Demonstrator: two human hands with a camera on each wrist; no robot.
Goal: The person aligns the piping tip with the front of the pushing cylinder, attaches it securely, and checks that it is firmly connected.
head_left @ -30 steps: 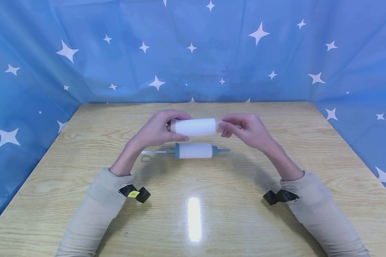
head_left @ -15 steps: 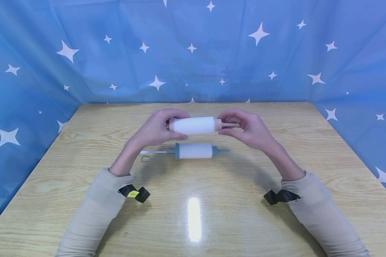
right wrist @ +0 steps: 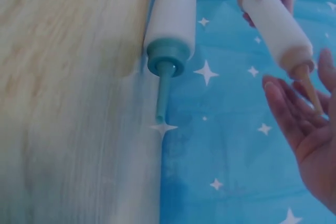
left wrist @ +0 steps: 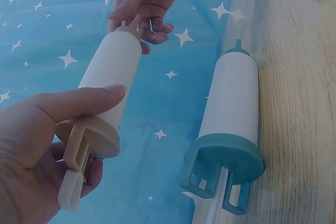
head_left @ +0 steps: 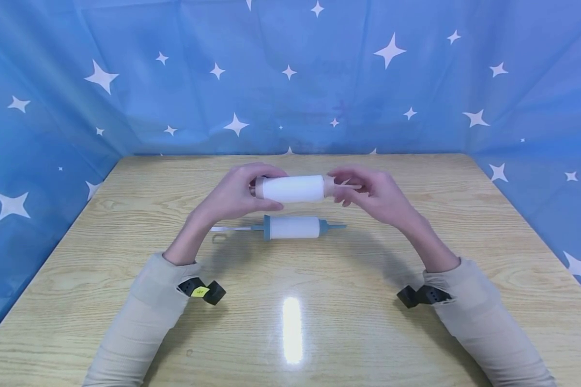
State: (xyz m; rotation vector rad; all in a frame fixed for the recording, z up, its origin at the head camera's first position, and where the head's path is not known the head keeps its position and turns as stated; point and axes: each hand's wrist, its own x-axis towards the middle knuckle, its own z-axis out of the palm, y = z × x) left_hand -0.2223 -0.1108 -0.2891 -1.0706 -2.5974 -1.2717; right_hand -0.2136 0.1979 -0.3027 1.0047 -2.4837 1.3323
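Note:
My left hand [head_left: 237,193] grips a syringe [left wrist: 113,64] with a white barrel and beige ends near its plunger end, thumb along the barrel. It is held level, raised over the table, its beige nozzle [right wrist: 311,88] pointing right in the head view. At that nozzle end is my right hand [head_left: 368,194], its loosely bent fingers spread around the tip; in the right wrist view its fingers [right wrist: 286,106] are apart and do not close on the nozzle. A second syringe [head_left: 294,227], white with teal ends, lies on the table just nearer than the held one.
A wooden table [head_left: 348,333] spreads beneath both arms, with a bright light reflection in front. Behind and at the sides hangs a blue cloth [head_left: 290,97] with white stars. Small black cameras [head_left: 215,293] sit on both wrists.
My right fingers pinched the nozzle end a second ago, then opened away from it and now surround the tip loosely. The held syringe rose slightly; the teal one stayed still.

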